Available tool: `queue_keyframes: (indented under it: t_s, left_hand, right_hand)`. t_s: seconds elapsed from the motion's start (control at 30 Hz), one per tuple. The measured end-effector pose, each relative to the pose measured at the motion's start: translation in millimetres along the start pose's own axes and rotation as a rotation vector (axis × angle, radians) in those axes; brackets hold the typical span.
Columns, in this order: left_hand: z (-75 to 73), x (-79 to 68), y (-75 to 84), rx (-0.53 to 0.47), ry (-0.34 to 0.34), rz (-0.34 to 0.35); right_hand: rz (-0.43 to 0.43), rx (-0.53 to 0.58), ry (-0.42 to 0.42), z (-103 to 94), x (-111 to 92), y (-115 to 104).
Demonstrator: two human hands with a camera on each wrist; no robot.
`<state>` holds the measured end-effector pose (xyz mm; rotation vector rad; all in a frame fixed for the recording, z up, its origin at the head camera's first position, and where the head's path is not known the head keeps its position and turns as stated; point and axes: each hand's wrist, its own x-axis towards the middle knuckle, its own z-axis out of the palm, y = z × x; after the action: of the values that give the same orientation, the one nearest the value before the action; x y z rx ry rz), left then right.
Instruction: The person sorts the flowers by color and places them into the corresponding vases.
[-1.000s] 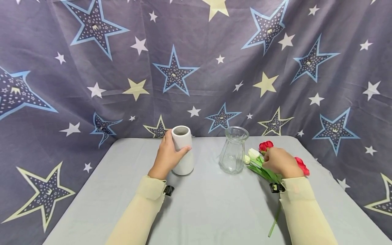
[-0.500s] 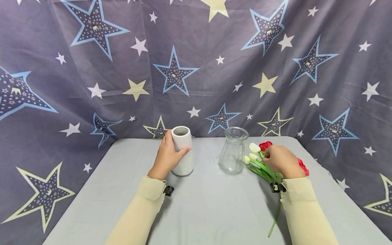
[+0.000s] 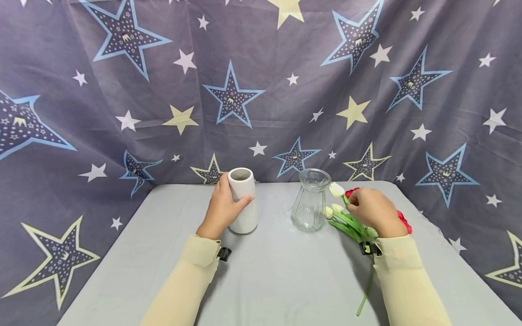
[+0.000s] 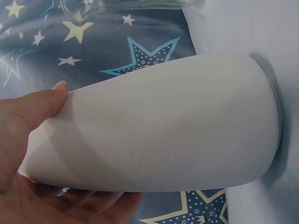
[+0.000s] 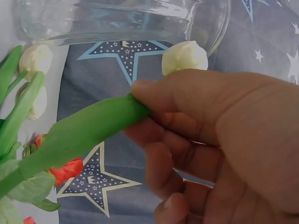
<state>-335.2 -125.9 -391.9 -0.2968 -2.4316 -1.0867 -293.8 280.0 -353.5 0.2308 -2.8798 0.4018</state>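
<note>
**Clasping a white vase (image 3: 246, 217), pinching a green stem (image 5: 88, 128)**

Curling the left grip (image 3: 223, 208) round the upper part of the white vase, with thumb on one side and fingers on the other. Resting upright there on the light grey worktop (image 3: 277, 280), with open mouth up, well apart from the clear glass vase (image 3: 308, 208) to its right. Pinching the green stem between thumb and fingers of the right grip (image 3: 375, 212), close to a white bloom (image 3: 336, 189). Just right of the glass vase, with two lower white blooms (image 3: 337, 208) and green leaves (image 3: 346, 230) beneath the right grip. Partly hidden by that grip, along with red flowers (image 3: 403, 222). Running towards the near edge, past the right wrist, with a long bare stem (image 3: 367, 292). Dressed in pale yellow sleeves (image 3: 179, 280), before a star-printed curtain (image 3: 163, 81).
</note>
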Motion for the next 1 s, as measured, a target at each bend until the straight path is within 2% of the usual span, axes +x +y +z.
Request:
queue_keyframes:
  t_s: [0.23,1.0]
  left_hand:
    - [0.7,1.1,0.0,0.007,-0.007,0.002]
    - [0.6,-0.1,0.1,0.003,-0.011,-0.004]
  right_hand:
    - [-0.019,0.007,0.048,-7.2,-1.8,-2.1]
    - [-0.002,0.007,0.144,-24.8,-2.9,-7.8]
